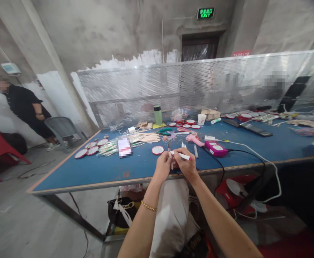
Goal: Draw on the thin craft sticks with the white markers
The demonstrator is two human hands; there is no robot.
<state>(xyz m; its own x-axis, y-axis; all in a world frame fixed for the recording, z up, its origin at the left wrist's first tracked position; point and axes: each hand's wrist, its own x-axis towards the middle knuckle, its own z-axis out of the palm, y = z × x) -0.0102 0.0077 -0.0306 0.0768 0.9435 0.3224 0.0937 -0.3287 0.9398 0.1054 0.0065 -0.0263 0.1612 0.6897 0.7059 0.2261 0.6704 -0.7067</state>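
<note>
Near the table's front edge, my left hand (163, 167) pinches a thin flat wooden stick (169, 147) whose upper part looks reddish brown. My right hand (187, 165) grips a white marker (182, 156) with a red end, its other end meeting the stick. The fingers partly hide where the two touch. Just left of my hands lies a round white disc with a red rim (158, 150). To the right are a grey pen (196, 151) and a pink glue gun (194, 139).
A purple box (216, 148) with cables sits on the blue table (73, 175). Wooden sticks (148, 137), a green bottle (158, 114), a paper cup (201, 119) and more discs (92, 150) stand or lie farther back. A perforated metal screen (135, 86) lines the rear. A person (25, 104) stands left.
</note>
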